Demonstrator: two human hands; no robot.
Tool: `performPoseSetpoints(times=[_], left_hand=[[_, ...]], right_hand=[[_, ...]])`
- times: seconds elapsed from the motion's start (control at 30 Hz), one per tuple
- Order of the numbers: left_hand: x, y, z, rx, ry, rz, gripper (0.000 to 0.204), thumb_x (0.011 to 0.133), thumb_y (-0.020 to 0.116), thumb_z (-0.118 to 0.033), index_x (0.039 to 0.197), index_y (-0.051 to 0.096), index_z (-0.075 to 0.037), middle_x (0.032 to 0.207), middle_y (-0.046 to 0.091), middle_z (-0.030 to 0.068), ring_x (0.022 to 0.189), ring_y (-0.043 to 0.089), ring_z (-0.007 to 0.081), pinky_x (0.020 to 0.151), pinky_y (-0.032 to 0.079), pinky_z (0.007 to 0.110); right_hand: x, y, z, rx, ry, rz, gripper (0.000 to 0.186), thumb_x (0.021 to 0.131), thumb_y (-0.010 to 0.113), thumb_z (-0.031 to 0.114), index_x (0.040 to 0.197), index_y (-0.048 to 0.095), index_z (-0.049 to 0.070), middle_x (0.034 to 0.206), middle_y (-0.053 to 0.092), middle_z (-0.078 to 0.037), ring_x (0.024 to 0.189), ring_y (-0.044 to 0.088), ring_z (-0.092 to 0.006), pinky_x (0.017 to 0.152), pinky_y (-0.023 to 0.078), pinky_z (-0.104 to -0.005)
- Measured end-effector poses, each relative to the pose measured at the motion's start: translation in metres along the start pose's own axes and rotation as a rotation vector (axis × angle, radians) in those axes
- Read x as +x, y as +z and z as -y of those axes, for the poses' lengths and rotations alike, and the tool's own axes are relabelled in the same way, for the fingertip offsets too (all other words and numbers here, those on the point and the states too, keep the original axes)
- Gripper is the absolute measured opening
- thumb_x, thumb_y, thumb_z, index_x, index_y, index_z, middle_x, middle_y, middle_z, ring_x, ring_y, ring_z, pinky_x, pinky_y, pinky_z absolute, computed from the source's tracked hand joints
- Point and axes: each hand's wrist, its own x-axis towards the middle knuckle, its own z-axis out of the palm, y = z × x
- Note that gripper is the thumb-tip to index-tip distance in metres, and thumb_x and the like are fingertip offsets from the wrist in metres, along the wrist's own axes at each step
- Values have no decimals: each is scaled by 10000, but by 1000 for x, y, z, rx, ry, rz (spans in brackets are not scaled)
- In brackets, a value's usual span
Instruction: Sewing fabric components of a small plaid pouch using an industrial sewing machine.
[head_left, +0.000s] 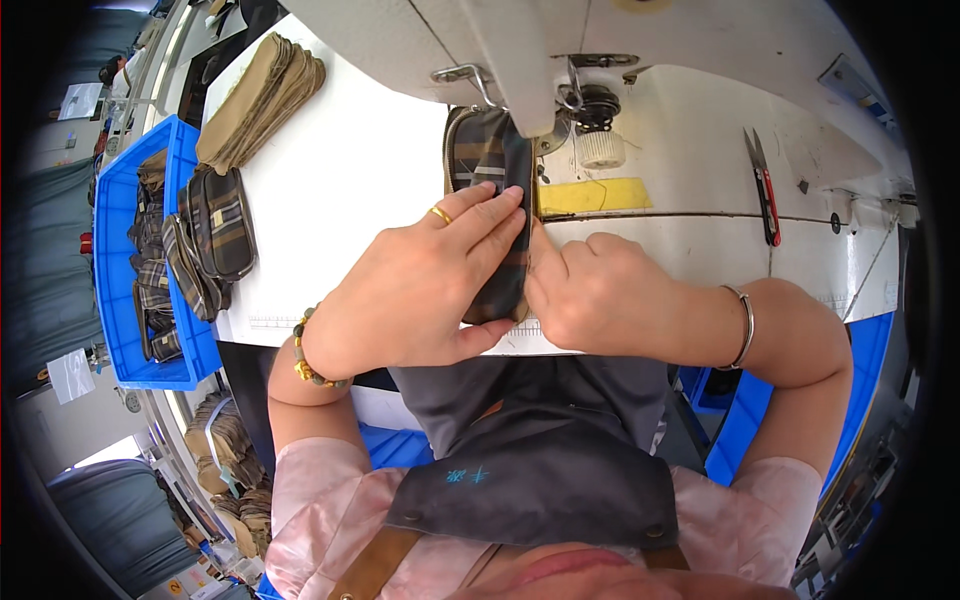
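Note:
A dark plaid fabric pouch [481, 150] with brown stripes lies lengthwise on the white sewing machine table [330, 170], its far end beneath the head of the sewing machine [520, 60]. My left hand [420, 270] rests on top of it, fingers stretched forward and flat, thumb out along the near end. A gold ring is on one finger. My right hand [595, 290] is closed at the pouch's right edge, thumb and curled fingers pinching that side. The needle and the stitch point are hidden behind the machine head.
Black-and-red scissors [765, 190] and a yellow strip [595, 194] lie to the right. Stacked brown fabric pieces [265, 100] and plaid pouches [222, 220] sit at the left, beside a blue crate [205, 345] holding more pouches.

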Motion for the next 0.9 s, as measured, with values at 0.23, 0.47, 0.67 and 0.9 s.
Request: performPoseSetpoints(times=[0.23,0.47,0.67,0.9], left_hand=[[3,4,1,5,37,-12,778,686,763,-328,1351,578,30,1433,555,151,1286,551,351,931,565,398],[10,8,4,44,30,-62,746,685,761,-301,1331,588,30,1427,559,148,1282,554,349,940,560,398],[12,8,4,21,-1,-79,685,677,743,-223,1304,610,21,1391,589,150,1275,568,356,960,554,410],[15,19,1,15,14,-228,484,701,713,-55,1177,678,28,1251,672,154,1135,653,346,908,578,397]], right_hand=[[0,0,1,43,10,-24,294,640,664,214,756,727,-49,935,707,-345,546,637,-205,446,476,-299],[-2,5,-4,17,74,25,166,704,670,181,743,668,20,1045,725,-270,513,563,-135,479,431,-281],[-2,1,-6,15,76,14,166,711,671,173,760,659,14,1039,725,-275,495,550,-137,481,437,-277],[-1,-6,0,-8,-19,89,227,706,654,162,829,708,-21,995,727,-291,484,517,-129,451,387,-266]])
